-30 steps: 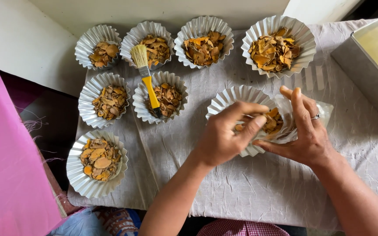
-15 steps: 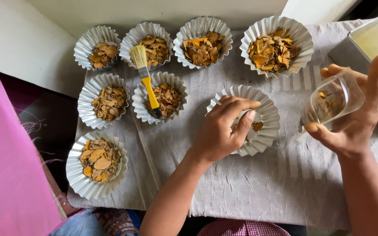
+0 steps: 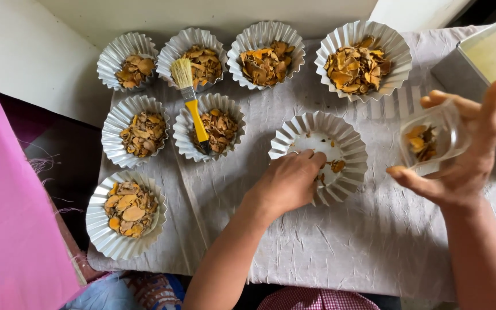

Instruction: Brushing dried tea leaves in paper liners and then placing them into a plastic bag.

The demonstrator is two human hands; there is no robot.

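The nearly empty fluted foil cup (image 3: 348,150) sits mid-cloth, and your left hand (image 3: 288,182) reaches over its near rim, fingers curled loosely onto the last dried orange slices (image 3: 335,166), gripping nothing clearly. Your right hand (image 3: 460,166) grasps a small clear cup (image 3: 431,138) of slices, tilted, just right of it. Seven filled foil cups (image 3: 358,57) surround them, a yellow-handled brush (image 3: 192,103) resting across two.

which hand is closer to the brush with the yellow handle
Left. The left hand reaches into the nearly empty fluted cup, just right of the brush. The right hand holds a small clear cup at the far right.
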